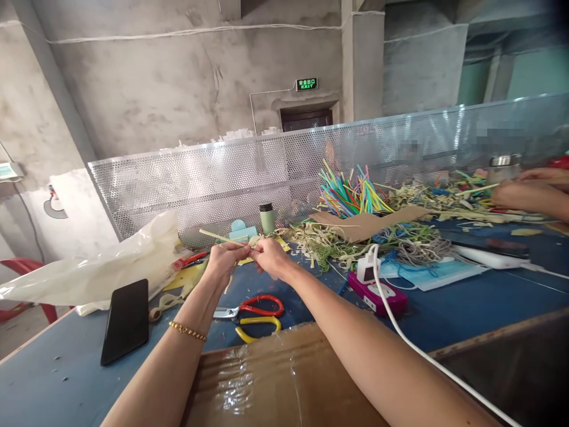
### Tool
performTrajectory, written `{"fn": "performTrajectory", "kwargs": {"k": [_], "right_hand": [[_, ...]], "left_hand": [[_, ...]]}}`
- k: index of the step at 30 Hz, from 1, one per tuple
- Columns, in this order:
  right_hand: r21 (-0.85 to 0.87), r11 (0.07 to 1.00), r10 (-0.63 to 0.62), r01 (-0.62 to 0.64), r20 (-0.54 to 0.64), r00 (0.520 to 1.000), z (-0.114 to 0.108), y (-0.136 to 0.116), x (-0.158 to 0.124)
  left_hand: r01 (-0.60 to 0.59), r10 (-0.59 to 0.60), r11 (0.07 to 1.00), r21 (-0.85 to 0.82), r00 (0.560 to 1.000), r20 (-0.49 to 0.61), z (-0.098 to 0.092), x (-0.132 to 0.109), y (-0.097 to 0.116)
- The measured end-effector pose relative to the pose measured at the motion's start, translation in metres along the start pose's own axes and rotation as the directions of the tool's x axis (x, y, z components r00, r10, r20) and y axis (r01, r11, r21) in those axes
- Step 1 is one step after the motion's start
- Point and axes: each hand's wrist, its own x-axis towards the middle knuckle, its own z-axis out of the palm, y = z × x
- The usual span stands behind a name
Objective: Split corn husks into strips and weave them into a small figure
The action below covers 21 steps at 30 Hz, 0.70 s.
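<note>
My left hand [226, 258] and my right hand [272, 257] meet above the blue table, both closed with the fingertips pinched together. Between them is a thin pale yellow-green strip [217, 236]; one end sticks out to the upper left, and another thin piece hangs below my left hand. What exactly lies between the fingertips is hidden. Just below my hands rest scissors with red handles [267, 305], and a yellow-handled pair [262, 326] lies beside them. A green bottle with a black lid [267, 218] stands just behind my right hand.
A cardboard box [284, 379] is in front of me. A black phone [125, 320] and plastic bag [111, 267] lie left. Right are tangled strips [324, 243], colourful sticks [351, 193], a magenta power strip [377, 295], white cable [395, 326] and another person's hands [528, 190].
</note>
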Motion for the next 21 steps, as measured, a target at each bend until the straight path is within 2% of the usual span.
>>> {"fn": "performTrajectory", "kwargs": {"k": [8, 10, 13, 15, 18, 21], "right_hand": [[0.18, 0.983, 0.01, -0.018, 0.046, 0.999, 0.005, 0.002, 0.001], [0.161, 0.987, 0.006, -0.014, 0.046, 0.999, 0.001, 0.002, 0.001], [0.053, 0.998, -0.02, 0.021, -0.03, 0.999, -0.009, 0.003, 0.002], [0.051, 0.998, -0.022, 0.028, -0.112, 0.993, -0.015, 0.003, 0.003], [0.22, 0.975, 0.034, 0.001, -0.155, 0.987, -0.017, 0.001, 0.004], [0.477, 0.879, 0.067, 0.017, -0.157, 0.985, -0.016, 0.0, 0.005]], "left_hand": [[-0.025, 0.025, 1.0, -0.007, 1.0, -0.001, 0.0, -0.001, 0.006], [-0.011, 0.01, 1.0, -0.022, 1.0, -0.008, -0.002, -0.001, 0.006], [0.05, -0.052, 0.998, -0.031, 0.997, -0.061, -0.006, 0.0, 0.005], [0.088, -0.091, 0.995, -0.038, 0.993, -0.071, -0.006, 0.0, 0.003], [0.111, -0.111, 0.994, -0.022, 0.994, 0.008, 0.0, -0.002, 0.0], [0.099, -0.105, 0.993, 0.056, 0.988, 0.116, 0.009, -0.007, 0.0]]}}
